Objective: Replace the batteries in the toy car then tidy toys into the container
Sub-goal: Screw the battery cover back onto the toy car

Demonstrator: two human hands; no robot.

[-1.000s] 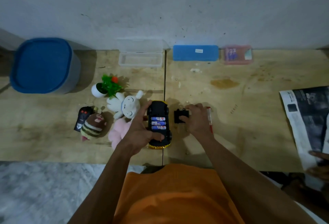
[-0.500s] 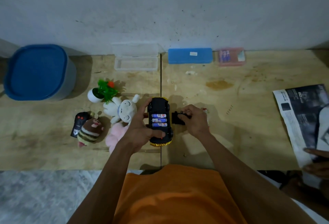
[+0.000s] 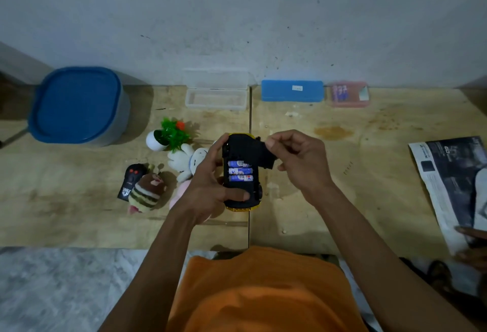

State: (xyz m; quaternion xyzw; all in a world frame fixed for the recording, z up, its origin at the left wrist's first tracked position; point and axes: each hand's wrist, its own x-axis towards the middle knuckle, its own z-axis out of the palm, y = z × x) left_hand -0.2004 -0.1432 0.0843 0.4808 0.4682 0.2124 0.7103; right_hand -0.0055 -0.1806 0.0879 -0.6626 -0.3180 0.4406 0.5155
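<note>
Left hand point(image 3: 210, 194) is gripping the car point(image 3: 241, 173), belly up, just above the board's point(image 3: 342, 200) near middle. Three batteries point(image 3: 239, 171) are sitting in the open bay. Right hand point(image 3: 297, 160) is pinching the cover point(image 3: 263, 153), holding it tilted over the bay's far right corner, not seated. Judgement: cells are probably in already, cover is going back on; whether a screw follows I cannot tell. Tidying is not begun: plush toys point(image 3: 184, 160), striped toy point(image 3: 146, 192), remote point(image 3: 130, 180) and plant point(image 3: 168, 136) are lying left of the car; the tub point(image 3: 79, 105) is sitting lidded at the far left corner
</note>
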